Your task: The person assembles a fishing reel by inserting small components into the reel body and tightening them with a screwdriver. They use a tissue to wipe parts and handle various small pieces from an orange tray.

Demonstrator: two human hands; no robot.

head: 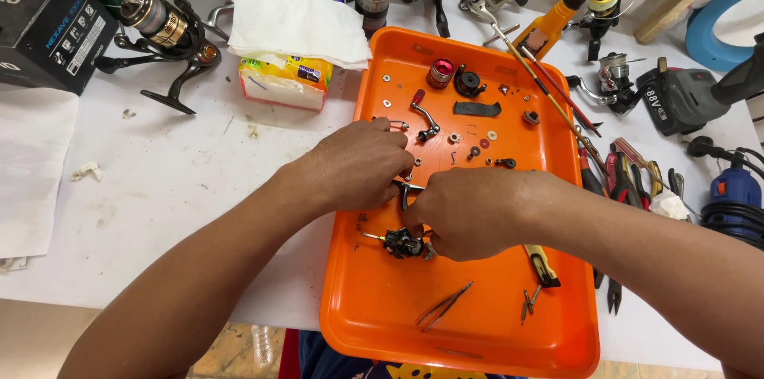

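Observation:
Over an orange tray (374, 323), my left hand (354, 164) and my right hand (469, 212) meet around a dark metal reel part (403, 243) with a thin shaft sticking out to the left. My right hand is closed on this part at its right end. Fingertips of my left hand pinch a thin metal piece (407, 188) just above it. Small screws, washers, a red spool cap (440, 72) and a crank handle (426, 118) lie scattered on the tray's far half.
Tweezers (444, 304) lie on the tray's near part. A tissue pack (288, 76) sits left of the tray, fishing reels (163, 29) along the table's back, pliers and screwdrivers (617, 180) at right, a cordless tool (692, 96) beyond them.

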